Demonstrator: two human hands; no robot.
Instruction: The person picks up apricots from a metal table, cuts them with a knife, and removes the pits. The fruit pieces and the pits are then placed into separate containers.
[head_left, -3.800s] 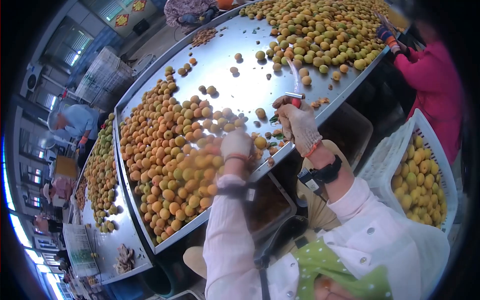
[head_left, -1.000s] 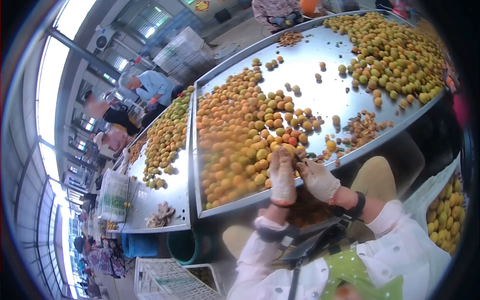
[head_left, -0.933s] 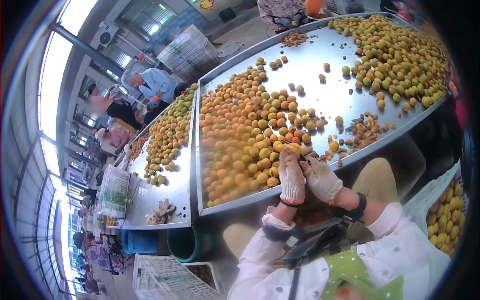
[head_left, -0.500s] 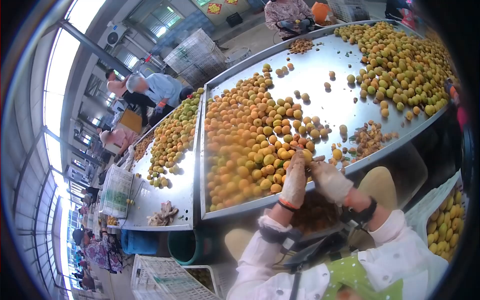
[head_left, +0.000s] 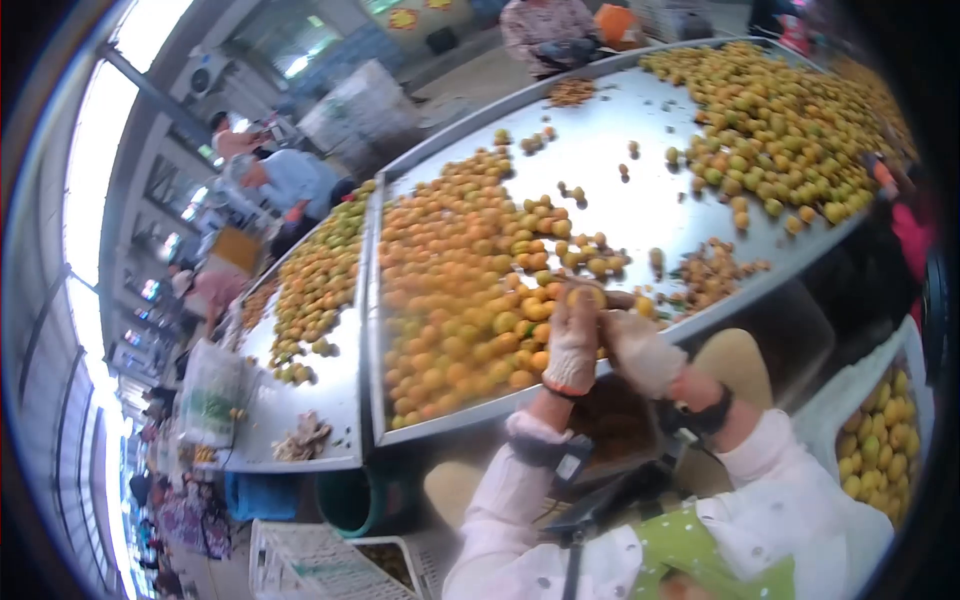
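Both my hands wear white knit gloves and meet at the near edge of the steel table (head_left: 470, 415). My left hand (head_left: 573, 345) is shut on a yellow-orange apricot (head_left: 585, 294), holding it up just above the big apricot pile (head_left: 450, 290). My right hand (head_left: 640, 350) presses against that fruit from the right, fingers closed on a small knife that is mostly hidden by blur. A brown heap of pits and scraps (head_left: 710, 275) lies on the table right of my hands.
A tub of cut fruit (head_left: 615, 420) sits under my hands, and a white crate of apricots (head_left: 885, 440) stands at right. Another fruit table (head_left: 300, 290) is at left, a green bucket (head_left: 365, 495) below. Other people work at the far end (head_left: 540, 25), left (head_left: 280, 180) and right (head_left: 910, 230).
My right hand came back from the open table to my left hand at the pile's edge. In the last second both hands stay together on one apricot while the view swings slightly.
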